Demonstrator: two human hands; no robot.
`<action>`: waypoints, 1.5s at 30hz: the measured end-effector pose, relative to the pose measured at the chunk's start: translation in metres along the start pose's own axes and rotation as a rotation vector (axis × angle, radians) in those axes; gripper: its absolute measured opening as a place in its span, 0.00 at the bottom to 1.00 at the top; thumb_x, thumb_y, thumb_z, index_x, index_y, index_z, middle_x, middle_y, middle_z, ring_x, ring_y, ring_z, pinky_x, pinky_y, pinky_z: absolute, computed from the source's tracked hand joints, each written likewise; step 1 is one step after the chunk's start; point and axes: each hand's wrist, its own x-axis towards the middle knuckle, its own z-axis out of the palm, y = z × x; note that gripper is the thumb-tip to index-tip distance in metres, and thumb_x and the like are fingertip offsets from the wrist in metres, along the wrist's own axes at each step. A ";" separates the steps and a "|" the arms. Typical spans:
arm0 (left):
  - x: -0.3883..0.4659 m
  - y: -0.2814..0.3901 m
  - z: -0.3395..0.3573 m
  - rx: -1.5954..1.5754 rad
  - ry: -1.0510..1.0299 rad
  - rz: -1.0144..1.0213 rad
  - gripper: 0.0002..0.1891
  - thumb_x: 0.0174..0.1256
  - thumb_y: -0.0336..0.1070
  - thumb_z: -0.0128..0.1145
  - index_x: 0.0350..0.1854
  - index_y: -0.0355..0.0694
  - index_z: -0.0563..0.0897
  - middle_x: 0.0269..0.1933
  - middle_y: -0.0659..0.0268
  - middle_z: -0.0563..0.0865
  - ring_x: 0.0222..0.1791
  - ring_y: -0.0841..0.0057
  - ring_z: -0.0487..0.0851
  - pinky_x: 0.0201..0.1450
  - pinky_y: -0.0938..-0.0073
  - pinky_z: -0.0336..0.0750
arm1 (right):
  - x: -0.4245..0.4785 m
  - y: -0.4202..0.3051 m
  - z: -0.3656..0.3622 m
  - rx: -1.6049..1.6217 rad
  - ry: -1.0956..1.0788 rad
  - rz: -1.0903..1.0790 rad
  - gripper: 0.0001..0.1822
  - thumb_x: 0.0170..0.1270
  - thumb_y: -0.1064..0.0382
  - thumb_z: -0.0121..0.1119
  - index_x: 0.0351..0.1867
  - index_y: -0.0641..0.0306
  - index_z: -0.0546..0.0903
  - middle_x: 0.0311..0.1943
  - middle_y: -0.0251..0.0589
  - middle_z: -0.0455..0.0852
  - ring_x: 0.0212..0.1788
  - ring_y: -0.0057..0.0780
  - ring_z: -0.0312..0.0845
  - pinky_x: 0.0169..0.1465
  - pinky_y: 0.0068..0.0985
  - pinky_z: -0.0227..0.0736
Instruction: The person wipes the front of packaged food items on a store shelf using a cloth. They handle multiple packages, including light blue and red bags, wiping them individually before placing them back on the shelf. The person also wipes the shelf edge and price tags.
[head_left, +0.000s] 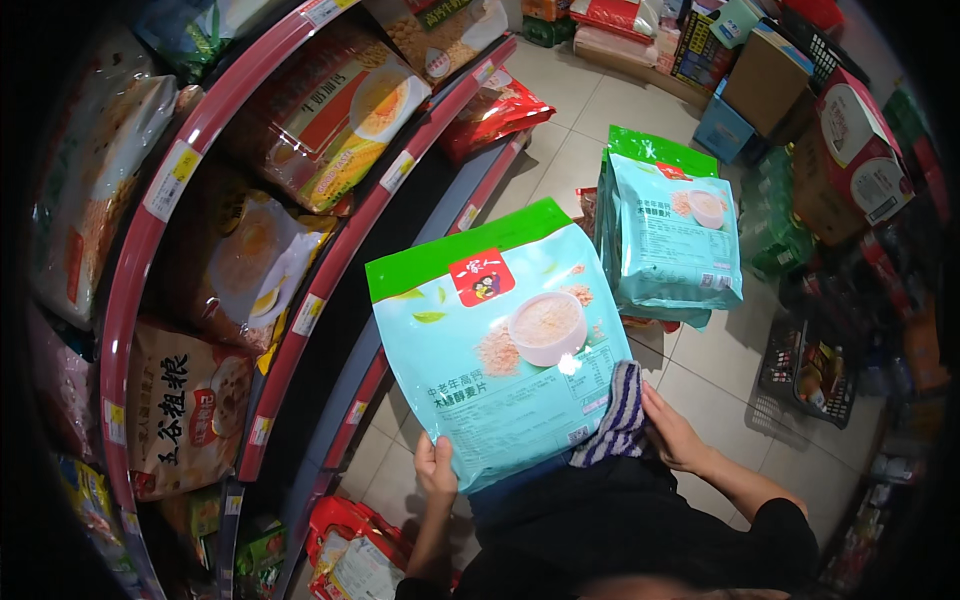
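A large light-blue cereal bag (427, 352) with a green top band and a pictured bowl of oats is held tilted in front of me. My left hand (437, 469) pinches its lower left corner, thumb on the front face. At the lower right, my right hand (675, 431) holds a purple-and-white striped cloth (619, 420) against the bag's edge; some of its fingers are hidden behind the cloth. Beyond, to the right, matching light-blue bags (671, 240) stand stacked upright, with red packaging partly showing beneath them.
Curved-looking store shelves (202, 142) with red price rails fill the left, holding bagged cereals (187, 412). Red packages (356, 547) lie low at the front left. A dark plastic basket (806, 371) with goods, green bottles (776, 214) and cartons (855, 150) line the right of the tiled floor (720, 367).
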 end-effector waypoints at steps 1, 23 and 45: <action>0.001 -0.001 -0.001 0.003 -0.002 -0.005 0.19 0.74 0.39 0.49 0.57 0.27 0.73 0.50 0.60 0.82 0.48 0.78 0.78 0.54 0.78 0.70 | 0.001 -0.002 0.000 0.027 0.036 0.016 0.44 0.64 0.54 0.58 0.72 0.75 0.49 0.74 0.65 0.44 0.75 0.59 0.42 0.74 0.42 0.46; 0.002 0.003 -0.004 0.002 -0.006 -0.119 0.18 0.74 0.39 0.49 0.56 0.30 0.75 0.50 0.64 0.83 0.49 0.81 0.78 0.54 0.78 0.70 | 0.172 -0.068 -0.064 0.222 0.469 -0.198 0.46 0.68 0.32 0.43 0.74 0.66 0.51 0.74 0.61 0.43 0.76 0.51 0.43 0.73 0.39 0.44; 0.005 -0.005 -0.001 0.004 -0.023 -0.063 0.16 0.75 0.39 0.48 0.52 0.29 0.77 0.44 0.68 0.81 0.42 0.85 0.75 0.48 0.82 0.69 | 0.281 -0.092 -0.013 -0.354 0.090 -0.461 0.26 0.51 0.67 0.61 0.56 0.57 0.77 0.59 0.39 0.78 0.65 0.40 0.68 0.68 0.43 0.55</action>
